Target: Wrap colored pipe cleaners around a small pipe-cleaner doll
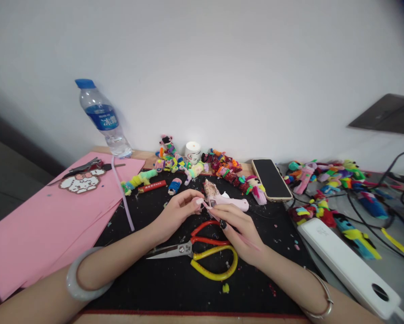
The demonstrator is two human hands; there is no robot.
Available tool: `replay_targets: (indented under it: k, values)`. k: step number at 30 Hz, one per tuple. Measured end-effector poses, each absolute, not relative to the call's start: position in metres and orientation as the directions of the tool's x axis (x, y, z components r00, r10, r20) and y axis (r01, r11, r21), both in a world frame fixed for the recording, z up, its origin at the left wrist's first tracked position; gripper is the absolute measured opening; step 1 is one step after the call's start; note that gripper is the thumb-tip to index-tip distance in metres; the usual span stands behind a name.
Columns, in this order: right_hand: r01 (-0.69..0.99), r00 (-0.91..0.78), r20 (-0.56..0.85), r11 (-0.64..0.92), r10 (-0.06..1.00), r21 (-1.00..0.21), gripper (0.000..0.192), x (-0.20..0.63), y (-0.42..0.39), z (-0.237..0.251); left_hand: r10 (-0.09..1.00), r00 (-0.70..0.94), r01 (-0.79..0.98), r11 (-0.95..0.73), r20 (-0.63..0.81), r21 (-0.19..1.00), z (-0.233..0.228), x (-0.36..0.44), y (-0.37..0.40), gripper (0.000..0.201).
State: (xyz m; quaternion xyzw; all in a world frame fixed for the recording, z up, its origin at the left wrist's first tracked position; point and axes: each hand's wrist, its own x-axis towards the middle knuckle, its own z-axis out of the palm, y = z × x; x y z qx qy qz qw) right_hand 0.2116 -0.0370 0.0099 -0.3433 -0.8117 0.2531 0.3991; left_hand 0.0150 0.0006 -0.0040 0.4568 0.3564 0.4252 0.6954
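My left hand (183, 210) and my right hand (242, 229) meet over the black mat (147, 288), their fingertips pinched on a thin pink pipe cleaner (206, 204). Its other end seems to run under the right palm. Just beneath the hands lie scissors (184, 249) with one red and one yellow handle, blades spread slightly and pointing left. Behind the fingers rests a pale pink tool (233, 204) with a stained brownish end, partly covered by my right hand. A small blue and pink roll (174, 186) sits beyond my left hand.
Pink sheets (66, 211) lie left, under a lilac strip (122, 193) and dark pliers-like tool (85, 166). A water bottle (102, 119) leans on the wall. Colourful fuzzy figures (229, 168), a white paper roll (192, 152) and a phone (272, 179) line the back; a power strip (347, 265) and cables are right.
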Motion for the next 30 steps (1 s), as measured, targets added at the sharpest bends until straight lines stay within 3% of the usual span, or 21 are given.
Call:
replay_targets:
  k: [15, 30]
  values:
    - [0.369, -0.616, 0.462, 0.752, 0.638, -0.546, 0.050, 0.2083, -0.0391, 0.0127, 0.973, 0.222, -0.283, 0.122, -0.059, 0.951, -0.0011, 0.0150, 0.0021, 0.019]
    - [0.532, -0.596, 0.453, 0.749, 0.663, -0.396, 0.045, 0.2075, -0.0430, 0.0097, 0.974, 0.214, -0.313, 0.145, -0.079, 0.939, 0.0000, 0.0162, 0.0024, 0.019]
